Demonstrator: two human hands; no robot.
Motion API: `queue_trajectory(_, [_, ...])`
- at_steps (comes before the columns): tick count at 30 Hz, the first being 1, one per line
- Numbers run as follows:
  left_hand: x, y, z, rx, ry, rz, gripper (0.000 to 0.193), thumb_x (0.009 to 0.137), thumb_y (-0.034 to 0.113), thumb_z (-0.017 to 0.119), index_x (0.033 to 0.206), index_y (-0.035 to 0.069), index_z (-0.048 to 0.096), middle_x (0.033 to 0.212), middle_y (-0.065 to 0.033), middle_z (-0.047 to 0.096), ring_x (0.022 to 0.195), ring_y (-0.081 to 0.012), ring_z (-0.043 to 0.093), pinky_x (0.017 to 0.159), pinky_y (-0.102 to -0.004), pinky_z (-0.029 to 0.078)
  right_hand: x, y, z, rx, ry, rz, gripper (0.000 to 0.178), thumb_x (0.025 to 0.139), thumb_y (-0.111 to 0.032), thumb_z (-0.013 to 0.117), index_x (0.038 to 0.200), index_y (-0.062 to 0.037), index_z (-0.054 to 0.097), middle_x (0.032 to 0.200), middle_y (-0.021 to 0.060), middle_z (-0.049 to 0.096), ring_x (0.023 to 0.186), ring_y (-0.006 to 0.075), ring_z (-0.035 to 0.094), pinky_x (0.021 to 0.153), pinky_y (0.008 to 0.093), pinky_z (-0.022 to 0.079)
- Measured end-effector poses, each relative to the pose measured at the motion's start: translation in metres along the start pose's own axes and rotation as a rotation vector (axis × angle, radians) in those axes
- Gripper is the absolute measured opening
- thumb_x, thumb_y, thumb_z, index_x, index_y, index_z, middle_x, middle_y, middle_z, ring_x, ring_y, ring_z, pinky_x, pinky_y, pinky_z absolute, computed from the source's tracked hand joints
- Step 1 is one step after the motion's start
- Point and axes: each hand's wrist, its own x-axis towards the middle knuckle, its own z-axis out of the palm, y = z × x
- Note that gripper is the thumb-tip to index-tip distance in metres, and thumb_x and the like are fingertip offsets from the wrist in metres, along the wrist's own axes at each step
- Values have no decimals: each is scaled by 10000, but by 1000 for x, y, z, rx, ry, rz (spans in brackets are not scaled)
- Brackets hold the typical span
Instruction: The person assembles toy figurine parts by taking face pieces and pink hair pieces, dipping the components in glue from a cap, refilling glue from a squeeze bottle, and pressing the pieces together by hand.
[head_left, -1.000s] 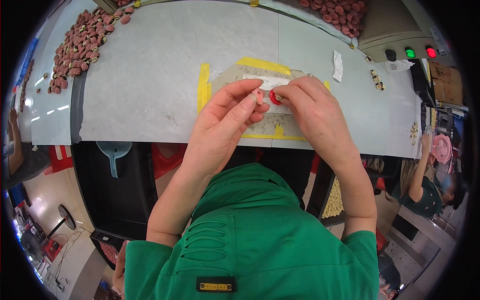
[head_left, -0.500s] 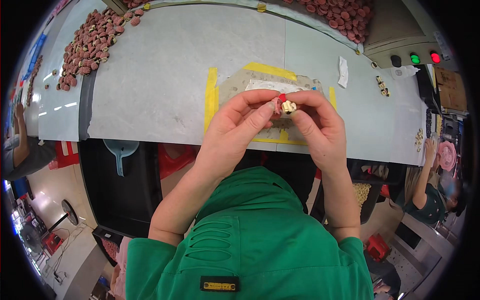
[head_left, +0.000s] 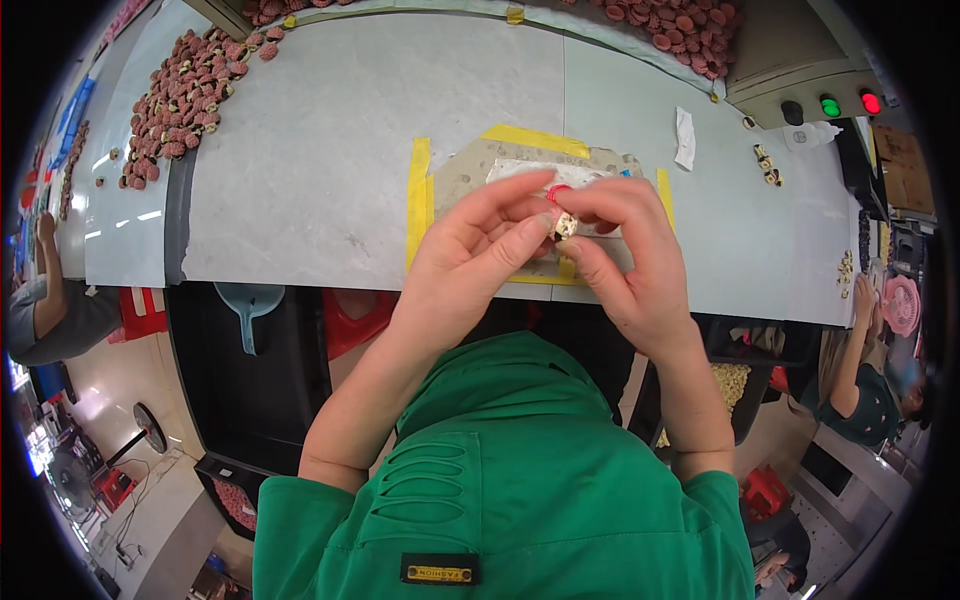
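Small pink pieces are lying heaped on a long counter, indicator lights are glowing on a machine housing, and co-workers are flanking the counter: this is looking like a factory workshop.

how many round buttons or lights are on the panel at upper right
3 in view, side by side on the panel: a black one at left, a green one in the middle, a red one at right. More may be out of view.
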Motion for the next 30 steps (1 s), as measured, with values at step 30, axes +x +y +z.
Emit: queue_trajectory(30, [8,-13,36,103,-164,-123,443,1020,255,408,1406,58,316,995,-73,601,850,-123,623,764,-252,515,-26,22,-35,328,-235,129,239,923,-70,479,1142,-2,548,1129,126,536,1034,237,541,897,323,440])
